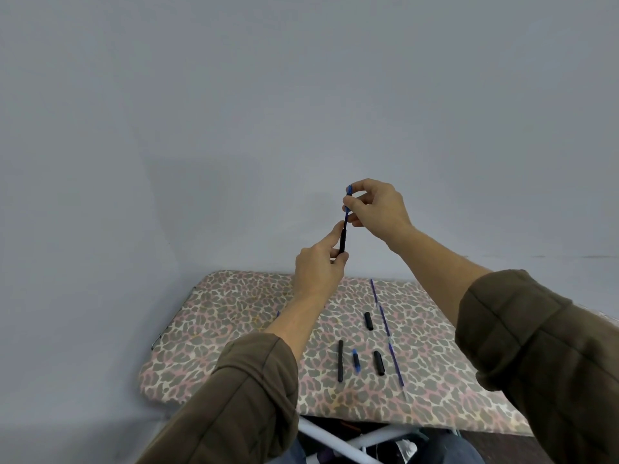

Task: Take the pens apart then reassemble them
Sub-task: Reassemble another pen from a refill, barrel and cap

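I hold a pen upright in the air above the table. My left hand pinches the lower end of its black barrel. My right hand grips the blue upper part, which sticks out of the barrel. On the leopard-print table top lie loose pen parts: a long black barrel, a short blue piece, two short black caps and two thin blue refills lying end to end.
The table stands against a plain grey wall. White metal legs show under its near edge. Both forearms wear brown sleeves. A small blue tip peeks out beside my left forearm.
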`<state>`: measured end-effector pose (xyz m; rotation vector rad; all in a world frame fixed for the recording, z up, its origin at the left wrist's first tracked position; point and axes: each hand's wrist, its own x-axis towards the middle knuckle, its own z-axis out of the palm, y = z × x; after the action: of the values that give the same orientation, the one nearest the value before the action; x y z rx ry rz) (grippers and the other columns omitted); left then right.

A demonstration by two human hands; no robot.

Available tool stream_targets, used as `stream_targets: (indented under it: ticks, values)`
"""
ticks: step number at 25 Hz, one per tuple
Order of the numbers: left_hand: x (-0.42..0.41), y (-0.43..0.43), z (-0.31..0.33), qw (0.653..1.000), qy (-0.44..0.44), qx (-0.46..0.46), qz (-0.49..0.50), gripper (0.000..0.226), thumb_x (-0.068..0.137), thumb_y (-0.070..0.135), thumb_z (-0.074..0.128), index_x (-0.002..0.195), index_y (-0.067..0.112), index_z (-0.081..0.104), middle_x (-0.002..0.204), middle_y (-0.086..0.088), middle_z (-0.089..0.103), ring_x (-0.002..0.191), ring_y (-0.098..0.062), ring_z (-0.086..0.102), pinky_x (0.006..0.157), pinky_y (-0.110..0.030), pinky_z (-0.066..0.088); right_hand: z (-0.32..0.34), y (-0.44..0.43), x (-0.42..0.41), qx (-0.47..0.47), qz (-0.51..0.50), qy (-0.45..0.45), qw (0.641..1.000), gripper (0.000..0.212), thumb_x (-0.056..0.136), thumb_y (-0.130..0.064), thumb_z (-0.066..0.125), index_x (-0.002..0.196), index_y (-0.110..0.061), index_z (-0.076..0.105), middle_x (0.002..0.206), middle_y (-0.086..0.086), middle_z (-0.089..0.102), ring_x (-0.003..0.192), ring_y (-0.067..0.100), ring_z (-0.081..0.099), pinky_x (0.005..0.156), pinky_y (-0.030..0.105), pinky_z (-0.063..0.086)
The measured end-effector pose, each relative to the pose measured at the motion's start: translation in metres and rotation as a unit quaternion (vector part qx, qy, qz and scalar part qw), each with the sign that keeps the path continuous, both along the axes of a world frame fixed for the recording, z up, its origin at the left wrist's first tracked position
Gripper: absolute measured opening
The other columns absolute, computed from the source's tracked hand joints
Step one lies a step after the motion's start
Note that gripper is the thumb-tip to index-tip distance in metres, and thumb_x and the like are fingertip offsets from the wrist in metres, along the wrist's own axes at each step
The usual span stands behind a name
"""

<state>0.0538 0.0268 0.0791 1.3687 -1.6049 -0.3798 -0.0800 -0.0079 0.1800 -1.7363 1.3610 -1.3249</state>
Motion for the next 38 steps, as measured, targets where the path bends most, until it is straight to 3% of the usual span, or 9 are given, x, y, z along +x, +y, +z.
stream_targets:
  ticks: [5,10,13,20,25,31,36,38]
  values:
    - [0.000,-0.001,0.005,1.000,0.005,0.023,0.012,0.062,0.096,0.025,0.068,0.151,0.042,0.043,0.091,0.010,0.076,0.075,-0.009,0.070,0.079,-0.027,0.055,-0.008,0.003,0.003,0.016,0.017,0.059,0.998,0.015,0.097,-0.016,0.069,0.112,-0.017,0.072,0.084,0.002,0.080,0.077,0.017,0.079,0.076,0.034,0.065]
    - [0.000,0.001,0.005,0.999,-0.002,0.013,0.034,0.033,0.096,0.026,0.069,0.128,0.020,0.069,0.102,0.001,0.078,0.085,-0.016,0.074,0.087,-0.040,0.059,-0.010,0.005,0.003,0.022,0.026,0.087,0.996,0.013,0.095,-0.016,0.070,0.108,-0.017,0.071,0.082,0.002,0.080,0.078,0.016,0.079,0.076,0.036,0.065]
    - [-0.002,0.003,0.004,0.999,0.014,0.016,0.037,0.023,0.095,0.027,0.070,0.116,0.019,0.074,0.100,0.001,0.079,0.083,-0.015,0.074,0.085,-0.038,0.059,-0.011,0.007,0.001,0.029,0.016,0.086,0.996,0.012,0.093,-0.017,0.072,0.105,-0.015,0.071,0.082,0.002,0.080,0.077,0.018,0.079,0.075,0.038,0.066]
    - [-0.007,0.007,0.007,0.999,0.018,0.020,0.027,0.020,0.094,0.027,0.071,0.112,0.020,0.075,0.097,0.003,0.079,0.081,-0.012,0.074,0.084,-0.034,0.058,-0.007,0.014,-0.005,0.043,0.004,0.101,0.994,0.014,0.092,-0.024,0.075,0.102,-0.015,0.071,0.085,0.002,0.079,0.078,0.022,0.079,0.076,0.045,0.066]
    - [-0.012,0.009,0.011,0.999,0.023,0.012,0.021,0.020,0.092,0.028,0.073,0.110,0.019,0.076,0.097,0.003,0.078,0.080,-0.010,0.073,0.083,-0.033,0.059,0.000,0.023,-0.010,0.051,0.004,0.083,0.995,0.023,0.092,-0.035,0.074,0.107,-0.017,0.071,0.091,-0.001,0.078,0.080,0.016,0.078,0.067,0.036,0.066]
    - [-0.016,0.014,0.008,1.000,0.019,0.017,0.011,0.022,0.092,0.027,0.073,0.112,0.019,0.076,0.099,0.002,0.079,0.082,-0.011,0.074,0.084,-0.033,0.059,-0.002,0.026,-0.016,0.051,-0.005,0.057,0.997,0.008,0.092,-0.018,0.070,0.096,-0.013,0.074,0.092,0.006,0.080,0.078,0.018,0.079,0.059,0.031,0.059]
    - [-0.017,0.017,0.010,1.000,0.021,0.018,0.009,0.022,0.092,0.027,0.074,0.113,0.019,0.075,0.098,0.003,0.078,0.080,-0.009,0.073,0.083,-0.029,0.058,-0.002,0.028,-0.020,0.057,-0.013,0.050,0.997,0.025,0.087,-0.033,0.080,0.093,-0.010,0.071,0.085,0.001,0.078,0.069,0.013,0.078,0.055,0.028,0.058]
    - [-0.018,0.017,0.010,1.000,0.024,0.017,0.006,0.022,0.092,0.027,0.074,0.112,0.019,0.076,0.097,0.003,0.078,0.079,-0.007,0.072,0.081,-0.028,0.058,0.000,0.029,-0.023,0.057,0.000,0.032,0.998,0.022,0.089,-0.035,0.077,0.097,-0.015,0.073,0.090,-0.001,0.078,0.071,0.013,0.079,0.055,0.028,0.058]
